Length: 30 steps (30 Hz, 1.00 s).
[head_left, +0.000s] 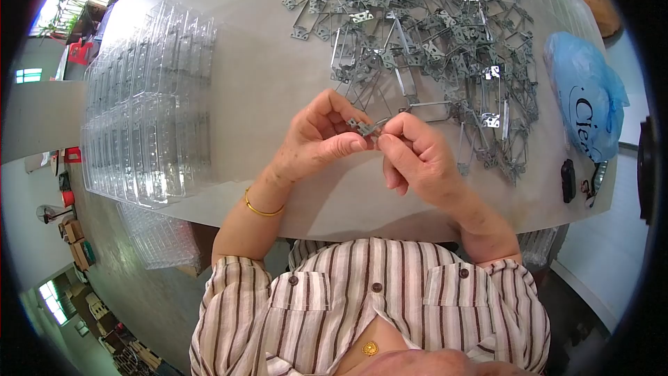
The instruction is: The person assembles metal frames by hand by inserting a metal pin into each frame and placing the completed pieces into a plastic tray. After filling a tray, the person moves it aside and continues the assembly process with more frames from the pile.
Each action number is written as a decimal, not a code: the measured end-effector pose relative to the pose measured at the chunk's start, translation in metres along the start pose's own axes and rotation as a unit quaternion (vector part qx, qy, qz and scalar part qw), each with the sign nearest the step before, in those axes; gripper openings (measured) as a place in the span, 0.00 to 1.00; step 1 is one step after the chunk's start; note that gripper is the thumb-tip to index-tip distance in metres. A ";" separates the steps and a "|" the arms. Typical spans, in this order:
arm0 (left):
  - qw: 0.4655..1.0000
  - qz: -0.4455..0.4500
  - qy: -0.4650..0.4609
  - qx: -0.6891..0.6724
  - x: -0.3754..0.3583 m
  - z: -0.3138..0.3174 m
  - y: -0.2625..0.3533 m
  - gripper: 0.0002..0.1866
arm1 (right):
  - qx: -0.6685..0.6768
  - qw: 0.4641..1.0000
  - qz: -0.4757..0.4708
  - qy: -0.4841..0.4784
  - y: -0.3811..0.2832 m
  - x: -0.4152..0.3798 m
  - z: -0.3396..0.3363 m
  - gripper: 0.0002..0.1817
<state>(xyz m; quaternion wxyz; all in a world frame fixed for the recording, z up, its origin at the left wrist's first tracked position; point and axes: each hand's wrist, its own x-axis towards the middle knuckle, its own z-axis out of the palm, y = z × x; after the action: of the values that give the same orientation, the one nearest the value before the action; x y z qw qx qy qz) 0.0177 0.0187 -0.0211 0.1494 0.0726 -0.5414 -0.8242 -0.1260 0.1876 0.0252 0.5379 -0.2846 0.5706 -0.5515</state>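
Observation:
My left hand (321, 137) and my right hand (415, 157) meet above the grey table (264, 83), both pinching one small grey metal bracket (365, 125) between thumb and fingertips. The bracket pokes out between the two hands, and most of it is hidden by my fingers. Just beyond my hands lies a big tangled pile of similar metal brackets and frames (431, 42). A gold bangle (261, 207) sits on my left wrist.
Stacks of clear plastic blister trays (149, 104) fill the table's left side, with more below its edge (161, 240). A blue plastic bag (586, 97) and a small black object (568, 179) lie at the right edge.

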 end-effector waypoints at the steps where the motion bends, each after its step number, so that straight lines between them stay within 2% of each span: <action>1: 1.000 0.000 0.000 0.000 0.000 -0.002 -0.002 0.17 | 0.001 1.000 -0.008 0.000 0.001 0.001 -0.002 0.07; 9: 0.998 0.051 0.016 -0.032 0.005 -0.013 -0.003 0.18 | 0.001 0.998 -0.058 0.032 0.015 0.013 -0.010 0.08; 11: 0.996 0.056 0.018 -0.067 0.005 -0.014 -0.005 0.17 | 0.001 1.000 -0.018 -0.007 0.018 0.014 -0.009 0.09; 12: 0.993 0.062 0.020 -0.103 0.005 -0.014 -0.005 0.16 | 0.001 1.000 -0.019 -0.008 0.020 0.015 -0.007 0.09; 14: 0.991 0.066 0.022 -0.114 0.004 -0.013 -0.004 0.16 | 0.058 0.997 -0.009 -0.055 0.026 0.015 -0.003 0.09; 17: 0.990 0.076 0.009 -0.118 0.005 -0.014 -0.004 0.16 | 0.093 0.993 -0.009 -0.070 0.032 0.017 -0.002 0.09; 21: 0.988 0.099 -0.004 -0.119 0.006 -0.015 -0.006 0.15 | 0.078 0.997 -0.005 -0.019 0.033 0.019 -0.009 0.08; 23: 0.990 0.091 -0.006 -0.108 0.006 -0.018 -0.005 0.16 | 0.073 0.993 -0.094 0.016 0.032 0.019 -0.012 0.06; 24: 0.992 0.081 -0.008 -0.098 0.007 -0.019 -0.003 0.18 | 0.073 0.993 -0.094 0.016 0.030 0.019 -0.013 0.06; 26: 0.990 0.066 -0.015 -0.121 0.008 -0.016 0.001 0.20 | 0.033 0.983 -0.180 0.029 0.024 0.018 -0.015 0.04; 27: 0.988 0.051 -0.023 -0.144 0.008 -0.015 0.003 0.23 | 0.033 0.983 -0.181 0.029 0.020 0.017 -0.019 0.04; 29: 0.991 0.039 -0.020 -0.125 0.008 -0.015 0.004 0.25 | -0.232 0.928 -0.290 0.042 0.010 0.016 -0.028 0.04; 30: 0.994 0.027 -0.017 -0.105 0.008 -0.015 0.005 0.27 | -0.232 0.928 -0.290 0.042 0.007 0.017 -0.030 0.04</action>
<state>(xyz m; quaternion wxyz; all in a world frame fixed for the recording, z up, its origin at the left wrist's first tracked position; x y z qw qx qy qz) 0.0154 0.0013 -0.0225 0.1694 0.0278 -0.4561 -0.8732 -0.1559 0.1832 0.0076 0.2490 -0.5309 0.5970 -0.5474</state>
